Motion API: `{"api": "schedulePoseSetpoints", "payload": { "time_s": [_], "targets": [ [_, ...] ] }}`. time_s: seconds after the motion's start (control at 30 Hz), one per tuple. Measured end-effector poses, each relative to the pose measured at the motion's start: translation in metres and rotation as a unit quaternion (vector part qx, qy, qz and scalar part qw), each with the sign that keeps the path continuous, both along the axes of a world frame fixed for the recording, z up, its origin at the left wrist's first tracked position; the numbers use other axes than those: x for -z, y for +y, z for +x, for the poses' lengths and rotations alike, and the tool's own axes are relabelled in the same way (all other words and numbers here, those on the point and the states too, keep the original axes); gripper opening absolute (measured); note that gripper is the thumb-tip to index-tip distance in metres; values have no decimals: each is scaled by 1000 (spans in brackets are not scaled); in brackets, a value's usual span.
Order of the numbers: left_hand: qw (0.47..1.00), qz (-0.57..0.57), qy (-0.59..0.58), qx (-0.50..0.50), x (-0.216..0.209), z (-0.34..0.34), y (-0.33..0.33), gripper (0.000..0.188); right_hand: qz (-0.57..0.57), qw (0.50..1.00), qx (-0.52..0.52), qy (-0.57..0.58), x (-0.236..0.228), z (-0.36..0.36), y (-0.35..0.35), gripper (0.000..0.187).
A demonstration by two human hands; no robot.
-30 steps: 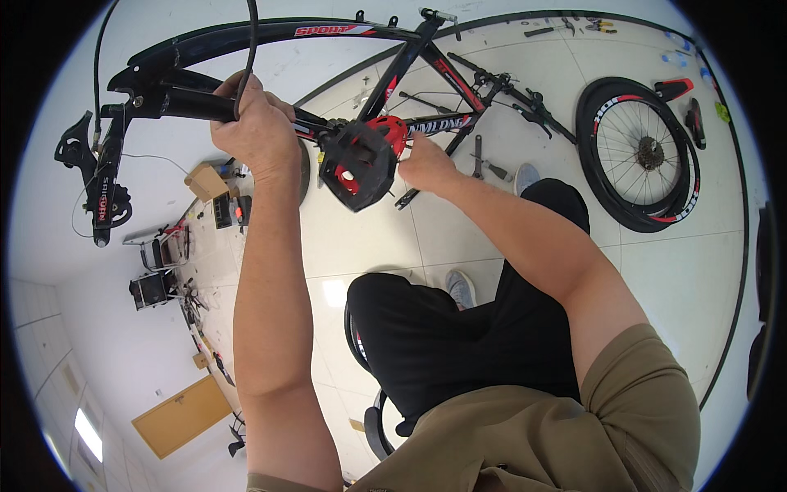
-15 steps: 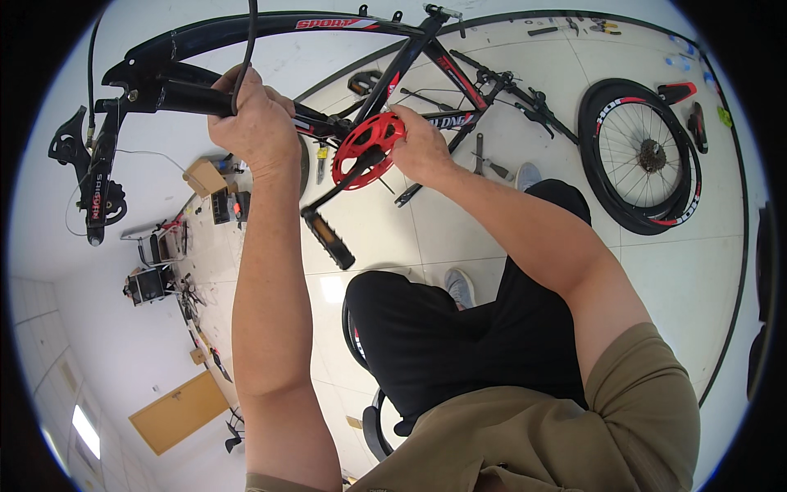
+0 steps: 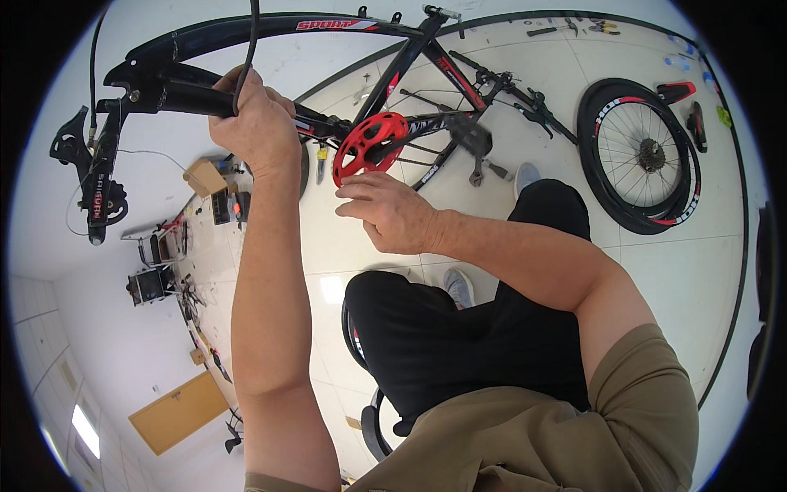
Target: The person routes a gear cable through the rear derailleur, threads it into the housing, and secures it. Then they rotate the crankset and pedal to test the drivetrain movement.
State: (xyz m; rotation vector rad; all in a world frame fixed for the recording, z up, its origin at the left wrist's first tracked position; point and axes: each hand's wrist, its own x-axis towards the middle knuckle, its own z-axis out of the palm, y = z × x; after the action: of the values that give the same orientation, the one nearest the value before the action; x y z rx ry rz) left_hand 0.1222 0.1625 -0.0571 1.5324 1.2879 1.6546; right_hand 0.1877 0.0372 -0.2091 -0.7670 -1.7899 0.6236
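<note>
A black bicycle frame (image 3: pixel 357 25) with red and white markings reaches across the top of the view. My left hand (image 3: pixel 256 123) is closed round a black tube of it, beside a hanging black cable (image 3: pixel 248 57). The red chainring (image 3: pixel 384 131) sits at the frame's lower middle. Its crank points right, ending in a motion-blurred pedal (image 3: pixel 470 137). My right hand (image 3: pixel 389 211) lies at the chainring's lower edge with fingers stretched out; whether the fingertips touch it is hard to tell. A rear derailleur (image 3: pixel 113 201) hangs from the frame's left end.
On the floor to the right lies a wheel (image 3: pixel 642 156) with tyre and cog cassette. Handlebars (image 3: pixel 533 107) lie behind the frame. A hammer (image 3: pixel 553 29) and pliers (image 3: pixel 604 27) are at the far wall. An open cardboard box (image 3: pixel 204 177) stands left of my forearm.
The crank has turned, carrying its pedal from lower left to the right. My right hand has moved from the chainring's right edge down to its lower edge. My left hand stays put.
</note>
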Motion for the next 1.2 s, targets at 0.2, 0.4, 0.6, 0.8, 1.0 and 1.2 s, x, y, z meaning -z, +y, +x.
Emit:
{"api": "schedulePoseSetpoints", "payload": {
  "time_s": [0.2, 0.4, 0.6, 0.8, 1.0, 1.2],
  "targets": [
    [1000, -11, -5, 6, -1, 1, 3, 15, -135, 984, -109, -30, 18, -6, -1, 33],
    [1000, -5, -4, 9, 0, -3, 4, 15, -218, 865, -253, -375, 21, 7, -3, 31],
    [1000, -9, -2, -6, -2, 2, 3, 12, -319, 848, -49, -421, 45, 35, 25, 28],
    [1000, -1, -16, 2, -1, 6, 2, 8, -410, 893, 186, -8, 33, 58, 76, 60],
    [1000, -6, -11, -1, -3, 6, -2, 8, -385, 910, 152, 24, 34, 41, 79, 62],
    [1000, -9, 7, 8, -2, 2, -3, 14, -122, 977, 176, -20, 24, 28, 63, 59]
  ]
}}
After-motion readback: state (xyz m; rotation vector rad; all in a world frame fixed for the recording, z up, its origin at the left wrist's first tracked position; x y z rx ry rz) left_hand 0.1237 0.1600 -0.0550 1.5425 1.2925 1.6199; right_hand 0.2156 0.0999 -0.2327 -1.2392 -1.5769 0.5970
